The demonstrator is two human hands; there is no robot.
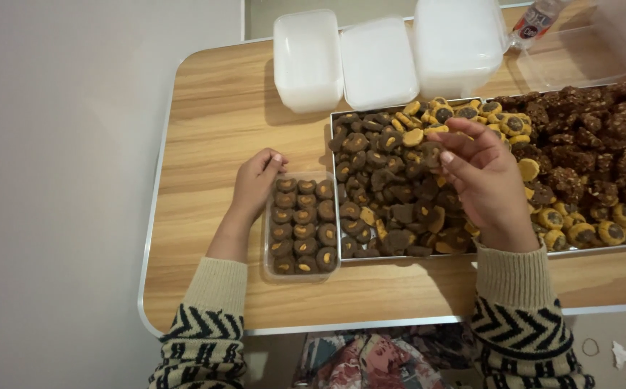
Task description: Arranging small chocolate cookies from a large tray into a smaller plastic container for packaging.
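Two hands sorting small cookies from a metal tray into a clear plastic box.

The right hand hovers over the large metal tray, its fingers pinched narrow around a dark chocolate cookie held just above the heap. The left hand is loosely curled, fingertips resting on the upper left corner of the clear plastic box, gripping nothing else. That box sits on the wooden table, touching the tray's left edge, and holds neat rows of chocolate cookies with a nut in the middle. The tray is piled with loose dark cookies on the left, yellow-rimmed ones at the top centre and lower right, and rough brown clusters on the right. Beyond the tray stand three white lidded plastic containers. Both sleeves are cream knit with black zigzags.
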